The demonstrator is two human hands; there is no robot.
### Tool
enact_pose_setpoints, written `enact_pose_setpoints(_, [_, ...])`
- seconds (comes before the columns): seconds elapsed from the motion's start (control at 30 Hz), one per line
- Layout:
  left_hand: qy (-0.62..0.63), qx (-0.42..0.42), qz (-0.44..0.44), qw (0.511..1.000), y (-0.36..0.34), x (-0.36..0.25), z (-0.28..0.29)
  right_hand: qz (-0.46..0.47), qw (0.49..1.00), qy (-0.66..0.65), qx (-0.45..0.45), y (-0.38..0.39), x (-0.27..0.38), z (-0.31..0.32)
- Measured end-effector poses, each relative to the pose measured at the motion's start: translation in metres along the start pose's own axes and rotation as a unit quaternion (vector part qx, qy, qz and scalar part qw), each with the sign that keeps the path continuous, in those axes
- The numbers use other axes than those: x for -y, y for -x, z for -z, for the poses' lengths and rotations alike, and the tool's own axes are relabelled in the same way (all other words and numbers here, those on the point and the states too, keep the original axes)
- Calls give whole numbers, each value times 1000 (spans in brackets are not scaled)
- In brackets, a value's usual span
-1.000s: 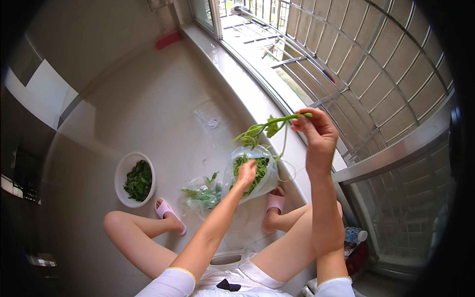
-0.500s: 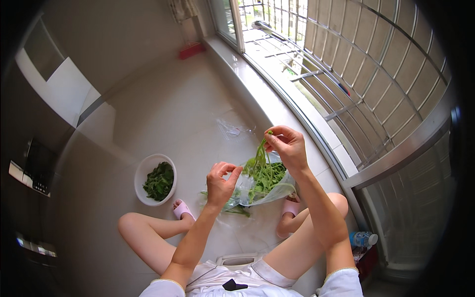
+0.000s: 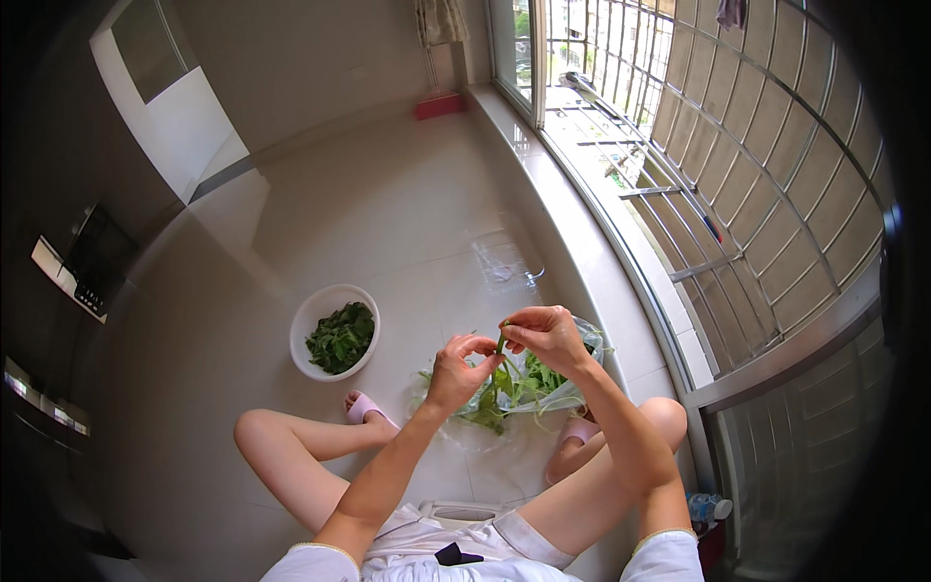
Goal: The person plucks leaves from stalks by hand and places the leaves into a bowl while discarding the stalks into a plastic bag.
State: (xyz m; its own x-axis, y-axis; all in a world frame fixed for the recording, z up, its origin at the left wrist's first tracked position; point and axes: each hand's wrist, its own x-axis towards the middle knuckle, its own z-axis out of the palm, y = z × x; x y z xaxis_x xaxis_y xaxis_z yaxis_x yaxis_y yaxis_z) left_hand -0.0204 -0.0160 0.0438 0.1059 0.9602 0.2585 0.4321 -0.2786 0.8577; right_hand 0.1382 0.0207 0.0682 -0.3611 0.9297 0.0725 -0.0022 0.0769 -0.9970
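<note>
Both my hands are closed on one green leafy stem [image 3: 500, 343] above the floor in front of me. My left hand [image 3: 460, 373] pinches it lower down, while my right hand [image 3: 550, 338] grips its upper end. Leaves dangle below my left fingers. Under and behind my right hand lies a clear plastic bag [image 3: 565, 398] with more stalks of greens, partly hidden by my hands and forearm. To the left, a round white bowl [image 3: 300, 341] holds a heap of loose green leaves [image 3: 341, 339].
My feet in pink slippers [image 3: 364, 408] flank the greens. A crumpled clear plastic sheet [image 3: 504, 264] lies farther off by the window sill [image 3: 543, 179]. At the right, a plastic bottle [image 3: 709, 507] stands by my knee. A red dustpan [image 3: 439, 107] rests near the far wall.
My right hand has come down and in toward my left hand, and the two now meet on the stem. The view has shifted, so the bowl appears farther right.
</note>
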Motion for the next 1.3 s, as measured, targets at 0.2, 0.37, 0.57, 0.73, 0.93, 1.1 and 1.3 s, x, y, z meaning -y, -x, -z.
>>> enact_pose_setpoints(0.2, [0,-7,7,1000,7,5,5,-19,997,55,49,-3,8,-2])
enact_pose_setpoints(0.37, [53,-12,16,998,10,13,7,-113,988,-5,109,-4,10,3])
enact_pose_setpoints(0.57, [243,8,74,967,15,21,0,-220,940,-231,121,-4,-4,0])
enact_pose_setpoints(0.73, [384,-18,108,917,16,16,4,-232,937,-241,99,1,-18,-12])
enact_pose_setpoints(0.93, [464,-80,126,873,17,29,18,-222,970,-96,25,0,-18,-16])
enact_pose_setpoints(1.1, [421,-115,121,892,11,36,36,-139,988,57,-38,-3,-24,11])
enact_pose_setpoints(1.3, [303,-39,137,942,18,35,25,-124,989,-69,42,-3,-10,-3])
